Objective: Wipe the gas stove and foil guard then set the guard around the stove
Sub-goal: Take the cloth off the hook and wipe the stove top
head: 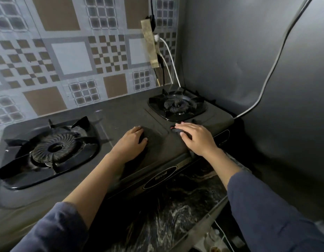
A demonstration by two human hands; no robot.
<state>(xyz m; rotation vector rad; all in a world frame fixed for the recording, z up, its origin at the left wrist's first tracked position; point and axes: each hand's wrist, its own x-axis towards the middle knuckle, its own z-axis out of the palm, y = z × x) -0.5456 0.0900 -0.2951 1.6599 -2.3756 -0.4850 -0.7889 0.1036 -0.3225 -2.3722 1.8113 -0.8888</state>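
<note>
Step in hand, as you'd judge it: pre-wipe, not wiping. No cloth shows anywhere, and both your hands are on the controls. The tall grey creased sheet [248,60] stands upright just beside the right end of the gas stove [121,120] and runs back to the corner. It is probably the foil guard, though you cannot tell for sure, nor whether it continues along the tiled back wall. The stove sits on the dark marbled counter [175,215], pushed toward that corner. Your left hand [132,142] is cupped over the left knob [141,138], fingers curled down its far side and thumb on the near side, grasping it. Your right hand [195,137] lies over the right knob [176,131], thumb and fingers either side of it, a lighter grasp but still closed on the knob. Reads as checking that the gas is off. Next move calls for letting go of both knobs, fetching a cloth, and getting the sheet clear so both it and the top can be wiped; mind the grey cable [266,75] draped across the sheet down to the stove's back corner. Look of the stove: dark, dull body, two burners, faint streaks on the flat top between them. Left burner [52,148] large, glossy black tray, pan supports in place; right burner [175,105] smaller, same build. Oval maker's badge [161,176] on the front edge. A red mark shows beside the right knob.
</note>
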